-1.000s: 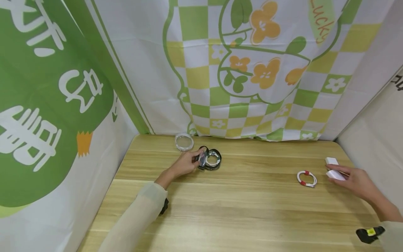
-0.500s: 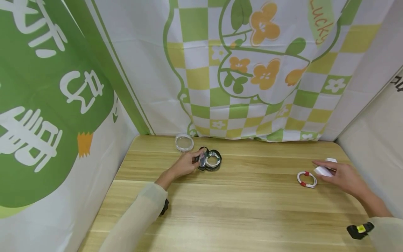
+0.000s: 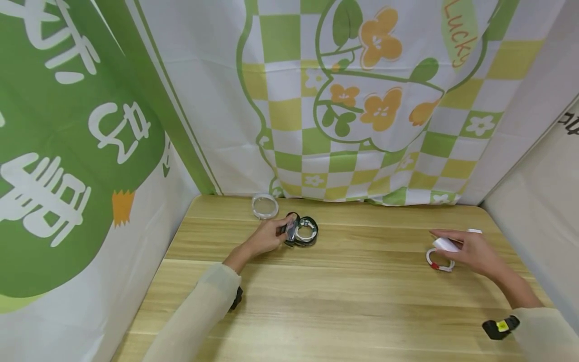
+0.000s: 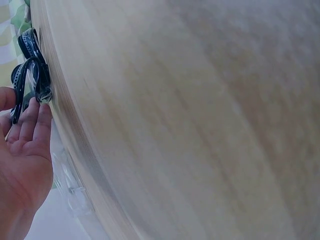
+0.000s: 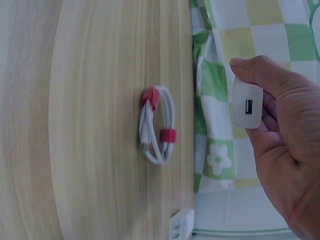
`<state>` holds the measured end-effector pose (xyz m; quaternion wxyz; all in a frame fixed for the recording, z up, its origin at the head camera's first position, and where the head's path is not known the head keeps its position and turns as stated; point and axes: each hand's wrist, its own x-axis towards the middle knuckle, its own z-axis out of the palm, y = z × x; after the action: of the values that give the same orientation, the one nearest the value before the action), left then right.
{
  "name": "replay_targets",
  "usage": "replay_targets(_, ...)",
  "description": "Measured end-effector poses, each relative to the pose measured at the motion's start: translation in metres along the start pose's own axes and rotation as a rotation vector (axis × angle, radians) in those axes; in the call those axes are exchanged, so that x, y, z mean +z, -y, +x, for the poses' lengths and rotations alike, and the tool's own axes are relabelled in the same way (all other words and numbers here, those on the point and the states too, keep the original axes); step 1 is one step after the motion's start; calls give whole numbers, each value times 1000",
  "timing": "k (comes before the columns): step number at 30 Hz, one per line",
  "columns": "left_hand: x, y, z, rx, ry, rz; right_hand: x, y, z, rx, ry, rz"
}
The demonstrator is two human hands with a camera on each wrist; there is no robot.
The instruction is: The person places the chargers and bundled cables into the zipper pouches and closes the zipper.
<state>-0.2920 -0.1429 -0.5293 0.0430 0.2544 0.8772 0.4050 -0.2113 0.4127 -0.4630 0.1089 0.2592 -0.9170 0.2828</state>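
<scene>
My left hand [image 3: 267,235] is at the back left of the table, thumb and fingers pinching a black looped coil [image 3: 292,229] with white marks. Beside it stands a second black coil [image 3: 308,232] with a white ring inside. In the left wrist view the left hand [image 4: 25,155] has its fingers around the lower loop [image 4: 21,87]. My right hand [image 3: 475,251] holds a white USB charger [image 5: 247,106] above the table, port visible in the right wrist view. A white cable [image 5: 167,112] coiled with red ties lies just below that charger.
A clear round ring [image 3: 265,206], perhaps a roll of tape, sits at the back left edge. Another white block [image 5: 181,225] with slots lies at the right, partly behind my right hand. Printed curtains [image 3: 344,171] close off the table's back.
My right hand has moved left with the white USB charger, from beside the other white block to over the white coiled cable. The left hand stays in place.
</scene>
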Motion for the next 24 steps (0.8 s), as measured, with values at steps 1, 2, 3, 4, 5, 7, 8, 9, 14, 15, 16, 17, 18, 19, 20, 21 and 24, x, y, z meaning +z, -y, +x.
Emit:
replay_targets(1, 0, 0, 0, 3, -3, 2, 2, 2, 2, -12, -4, 5)
replay_targets(2, 0, 1, 0, 5, -5, 5, 3, 3, 3, -19, -5, 10)
replay_targets(3, 0, 1, 0, 8, -7, 6, 5, 4, 4, -24, -7, 11)
replay_targets(4, 0, 1, 0, 10, -7, 3, 6, 6, 6, -27, -14, 10)
replay_targets(5, 1, 1, 0, 10, -7, 1, 8, 7, 7, -21, -10, 16)
replay_targets(7, 0, 1, 0, 4, -6, -5, 10, 9, 9, -8, 3, 22)
replay_targets(8, 0, 0, 0, 3, -5, -6, 11, 10, 10, -3, 9, 23)
replay_targets(9, 0, 0, 0, 3, -2, -13, 13, 11, 12, 4, 13, 27)
replay_targets(14, 0, -1, -2, 1, 0, -21, 18, 20, 20, 24, 17, -17)
replay_targets(15, 0, -2, -2, 1, 0, -23, 19, 22, 21, 28, 16, -31)
replay_targets(16, 0, -2, -2, -1, 0, -21, 20, 23, 23, 29, 14, -46)
replay_targets(17, 0, -1, -2, 0, -1, -19, 21, 24, 24, 30, 14, -56)
replay_targets(18, 0, -2, -2, 1, -1, -20, 22, 26, 26, 28, 11, -73)
replay_targets(19, 0, -2, -2, 1, -1, -22, 24, 27, 28, 24, 11, -80)
replay_targets(20, 0, -2, -2, 1, -2, -25, 25, 28, 30, 23, 11, -74)
replay_targets(21, 0, -2, -2, 0, -2, -29, 27, 29, 31, 18, 14, -69)
replay_targets(24, 0, -2, -2, -6, 5, -46, 31, 33, 36, 0, 28, -36)
